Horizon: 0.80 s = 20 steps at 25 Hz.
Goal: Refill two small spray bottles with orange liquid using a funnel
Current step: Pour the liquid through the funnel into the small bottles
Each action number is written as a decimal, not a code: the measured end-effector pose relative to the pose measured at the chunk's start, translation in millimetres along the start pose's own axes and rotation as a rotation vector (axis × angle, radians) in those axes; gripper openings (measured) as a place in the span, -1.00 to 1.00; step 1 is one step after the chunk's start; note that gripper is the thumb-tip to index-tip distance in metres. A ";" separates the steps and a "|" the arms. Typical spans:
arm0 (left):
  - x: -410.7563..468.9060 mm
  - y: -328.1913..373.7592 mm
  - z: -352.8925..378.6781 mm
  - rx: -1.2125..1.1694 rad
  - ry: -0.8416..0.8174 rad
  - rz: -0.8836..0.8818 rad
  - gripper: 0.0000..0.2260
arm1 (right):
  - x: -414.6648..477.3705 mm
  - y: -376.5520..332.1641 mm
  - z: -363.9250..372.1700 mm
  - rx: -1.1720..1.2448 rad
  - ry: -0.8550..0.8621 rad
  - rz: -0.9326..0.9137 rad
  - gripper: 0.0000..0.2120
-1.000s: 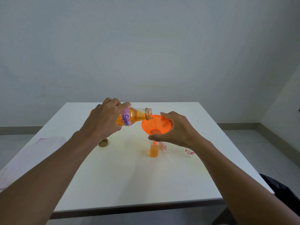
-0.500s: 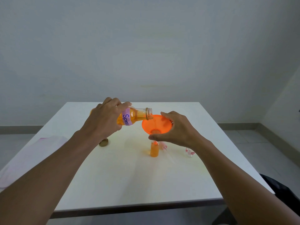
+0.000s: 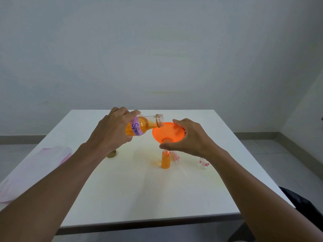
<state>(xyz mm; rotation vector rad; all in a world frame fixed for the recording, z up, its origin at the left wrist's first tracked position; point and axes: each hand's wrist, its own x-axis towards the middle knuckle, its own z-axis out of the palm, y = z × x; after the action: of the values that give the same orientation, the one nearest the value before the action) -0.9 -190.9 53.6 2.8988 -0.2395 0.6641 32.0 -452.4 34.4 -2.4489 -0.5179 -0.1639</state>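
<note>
Above tabletop (image 3: 122, 189) | left hand (image 3: 111, 131) fingers are gripping bottle (image 3: 139, 127) | right hand (image 3: 192, 138) fingers are pinching funnel (image 3: 168, 132) | sprayer (image 3: 165, 161) is looking nearly full: pouring slowly

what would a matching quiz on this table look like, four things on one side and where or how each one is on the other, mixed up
Things
1 labelled bottle
2 orange funnel
3 gold cap
4 flowered spray bottle

Places or states
a stands on the table beside the right wrist
b held tilted by the left hand
c on the table, partly hidden behind the left wrist
d held by the right hand over the orange-filled small bottle

Pairs: 1-b, 2-d, 3-c, 4-a
</note>
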 end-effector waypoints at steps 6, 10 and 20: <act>-3.8 -2.2 7.0 -0.160 0.004 -0.081 -0.25 | 1.4 -0.3 -1.5 -0.007 -0.005 0.006 0.07; -9.8 -2.1 15.1 -0.237 0.019 -0.137 -0.26 | 1.2 -2.1 -2.6 -0.006 -0.005 0.007 0.07; -14.7 -5.6 14.0 -0.290 0.039 -0.181 -0.26 | 1.0 -6.2 -11.5 0.048 0.034 0.003 0.02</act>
<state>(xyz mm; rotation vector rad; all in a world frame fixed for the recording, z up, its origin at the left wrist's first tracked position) -7.1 -186.3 34.0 2.5893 -0.0603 0.5990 30.5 -454.5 47.2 -2.3958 -0.4972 -0.1891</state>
